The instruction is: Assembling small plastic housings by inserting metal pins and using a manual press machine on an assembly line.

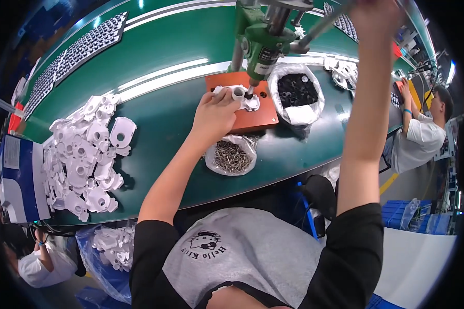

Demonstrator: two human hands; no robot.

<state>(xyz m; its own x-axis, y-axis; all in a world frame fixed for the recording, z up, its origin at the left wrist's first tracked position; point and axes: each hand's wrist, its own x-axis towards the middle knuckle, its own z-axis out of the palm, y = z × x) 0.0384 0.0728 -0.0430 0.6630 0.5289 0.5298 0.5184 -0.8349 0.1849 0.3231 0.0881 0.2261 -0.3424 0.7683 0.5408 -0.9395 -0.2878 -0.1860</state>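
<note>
My left hand [217, 113] presses its fingers round a white plastic part [251, 104] that lies on an orange fixture block [258, 119]. Right above that part stands the tip of a green hand press [259, 55]; whether it touches cannot be made out. With my right arm raised high, my right hand [380, 21] is closed round the end of the press lever [326, 23] at the top edge, somewhat blurred. A bag of small metal screws [232, 156] sits just in front of the block. To its right is a white bag of small black parts [297, 90].
Many white plastic parts [80, 154] are heaped on the left of the green table [157, 134], beside a blue and white machine [23, 177]. More white parts [342, 72] lie back right. Co-workers [420, 123] sit at right and lower left. Black trays [77, 49] stand behind.
</note>
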